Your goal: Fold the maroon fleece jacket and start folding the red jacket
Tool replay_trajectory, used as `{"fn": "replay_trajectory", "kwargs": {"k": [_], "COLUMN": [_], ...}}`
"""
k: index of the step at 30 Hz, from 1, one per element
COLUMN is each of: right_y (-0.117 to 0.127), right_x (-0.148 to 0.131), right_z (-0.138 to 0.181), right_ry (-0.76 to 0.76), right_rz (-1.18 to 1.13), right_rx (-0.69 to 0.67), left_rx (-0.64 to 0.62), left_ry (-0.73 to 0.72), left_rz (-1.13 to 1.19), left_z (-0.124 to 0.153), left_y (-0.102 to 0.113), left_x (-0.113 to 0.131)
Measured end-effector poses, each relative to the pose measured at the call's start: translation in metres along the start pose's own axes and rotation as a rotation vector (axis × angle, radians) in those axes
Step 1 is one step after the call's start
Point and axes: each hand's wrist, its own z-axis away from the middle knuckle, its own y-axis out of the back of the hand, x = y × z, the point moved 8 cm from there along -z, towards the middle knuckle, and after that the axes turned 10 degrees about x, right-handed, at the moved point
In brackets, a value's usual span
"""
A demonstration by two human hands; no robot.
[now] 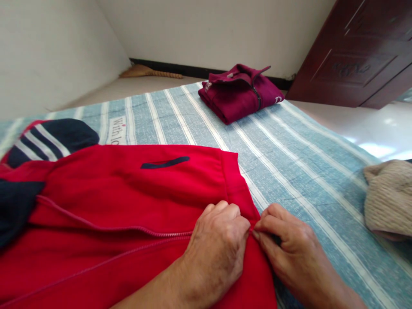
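Observation:
A red zip jacket (pixel 174 184) with navy trim lies spread on the bed, its hem toward the right. Its zipper (pixel 167 234) parts into two rows of teeth that run off to the left. My left hand (pixel 222 240) is closed on the front near the hem, over the zipper's lower part; the slider is hidden beneath it. Right beside it, my right hand (pixel 286 244) pinches the zipper's bottom end at the hem between thumb and fingers. A navy sleeve with white stripes (pixel 45 143) lies folded at the upper left.
A folded maroon zip top (pixel 238 96) sits near the bed's far edge. Beige ribbed clothing (pixel 389 197) lies at the right. The bed has a blue-and-white striped sheet (pixel 289 171). Beyond are a wooden-handled broom (pixel 151 73) on the floor and a dark red door (pixel 354 56).

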Motion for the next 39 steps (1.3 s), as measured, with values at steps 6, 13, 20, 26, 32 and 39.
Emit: {"fn": "replay_trajectory", "kwargs": {"k": [6,13,20,26,32,39], "right_y": [0.0001,-0.0005,-0.0002,0.0003,-0.0005,-0.0008], "right_x": [0.0019,0.0030,0.0016,0.0014,0.0001,-0.0006], "right_z": [-0.0012,0.0009,0.0001,0.0006,0.0017,0.0014], "right_ry": [0.009,0.014,0.025,0.043,0.053,0.065], "right_rz": [-0.046,-0.110,-0.098,-0.080,-0.055,-0.035], "right_rx": [-0.060,-0.145,-0.162,-0.160,-0.155,-0.148], "left_rx": [-0.020,0.035,0.049,0.083,0.056,0.044], "left_ry": [-0.017,-0.076,-0.102,-0.131,-0.135,-0.124], "left_rz": [-0.019,0.031,0.059,0.037,0.020,-0.003], "left_z": [-0.0016,0.0008,0.0003,0.0010,0.0018,0.0011], "left_y": [-0.0013,0.0013,0.0029,0.0044,0.0033,0.0021], "left_x": [0.0022,0.0018,0.0019,0.0041,0.0040,0.0051]}}
